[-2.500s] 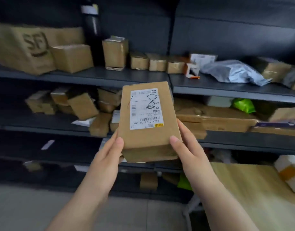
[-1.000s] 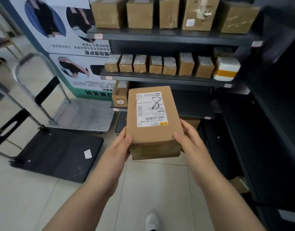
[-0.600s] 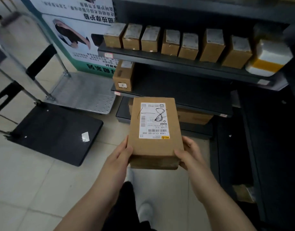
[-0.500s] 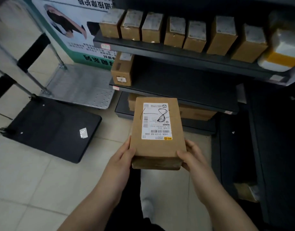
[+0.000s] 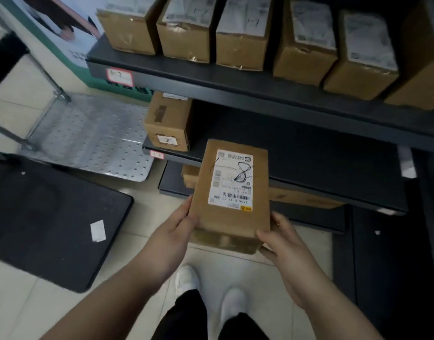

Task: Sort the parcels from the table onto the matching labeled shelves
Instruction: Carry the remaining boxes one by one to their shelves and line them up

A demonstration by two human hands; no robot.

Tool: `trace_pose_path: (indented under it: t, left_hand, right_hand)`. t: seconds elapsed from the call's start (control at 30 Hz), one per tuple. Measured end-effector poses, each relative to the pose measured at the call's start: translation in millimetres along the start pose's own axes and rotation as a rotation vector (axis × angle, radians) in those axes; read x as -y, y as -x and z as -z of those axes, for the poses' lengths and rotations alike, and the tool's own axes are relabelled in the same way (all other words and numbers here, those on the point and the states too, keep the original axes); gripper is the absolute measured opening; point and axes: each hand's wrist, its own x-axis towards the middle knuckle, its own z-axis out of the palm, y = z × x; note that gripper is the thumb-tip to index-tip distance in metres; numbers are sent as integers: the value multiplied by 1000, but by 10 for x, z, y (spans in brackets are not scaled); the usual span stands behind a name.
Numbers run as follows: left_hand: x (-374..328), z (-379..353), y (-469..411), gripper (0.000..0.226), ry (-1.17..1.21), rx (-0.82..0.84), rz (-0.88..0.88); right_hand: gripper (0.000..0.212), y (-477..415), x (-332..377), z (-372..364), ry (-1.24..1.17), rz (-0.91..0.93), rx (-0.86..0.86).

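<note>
Flat cardboard parcel gripped in both hands

The rectangular brown parcel (image 5: 232,190), white label marked 8, hangs in the air before the middle shelf's (image 5: 309,148) front edge; left hand (image 5: 171,236) and right hand (image 5: 282,244) clamp its near corners, thumbs on top, fingers curled beneath. One box (image 5: 168,123) stands at that shelf's left end, smooth dark surface open rightward; six taped boxes (image 5: 240,33) line the shelf above

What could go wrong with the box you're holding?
The left hand and right hand grip only the near end of the box, so its far end might tip and slip. The shelf tag is too blurred to read, so the box marked 8 could land on the wrong shelf.
</note>
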Motion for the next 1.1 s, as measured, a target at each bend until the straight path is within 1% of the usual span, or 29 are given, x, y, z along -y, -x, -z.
trace_pose_path:
  t: [0.07, 0.2, 0.3, 0.4, 0.5, 0.53, 0.6, 0.63, 0.7, 0.77, 0.83, 0.93, 0.97, 1.1]
  left_hand:
    - [16, 73, -400, 38, -6, 0, -7]
    - [147, 130, -1070, 40, 53, 57, -67]
    - [302, 109, -1478, 51, 25, 79, -114]
    - [419, 102, -1765, 57, 66, 68, -167]
    - [421, 113, -2026, 58, 103, 71, -184]
    - [413, 118, -2121, 55, 100, 75, -174]
    - [396, 119, -2286, 55, 73, 33, -135]
    - [378, 109, -2341, 56, 32, -7, -118]
    - [317, 61, -2350, 52, -110, -123, -121]
    - [293, 19, -2221, 50, -315, -248, -133]
    - [311, -10, -1974, 52, -496, -303, -157]
    - [560, -37, -1627, 56, -755, -254, -325]
    - [661, -40, -1552, 57, -820, -226, -356]
    - [909, -102, -1484, 65, -1078, -90, -427]
  right_hand:
    - [36, -380, -7, -42, 22, 6, 41]
    - [33, -1080, -5, -88, 26, 31, 87]
    - [36, -1492, -46, -68, 33, 52, 98]
    - [34, -1831, -146, -53, 68, 82, 126]
    - [36, -2136, -190, -60, 181, 133, 137]
    - [40, -2237, -207, -64, 234, 154, 134]
    - [49, -2395, -264, -78, 372, 192, 106]
    - [52, -2436, -294, -82, 435, 215, 83]
    - [54, -2451, -370, -79, 499, 250, 19]
    - [55, -2330, -437, -65, 510, 245, -54]
    - [57, -2114, -501, -31, 602, 280, -92]
    - [59, -1795, -677, -9, 869, 488, -87]
    - [61, -1732, -744, -11, 945, 517, -77]
    - [61, -1642, -850, -73, 1169, 528, -66]
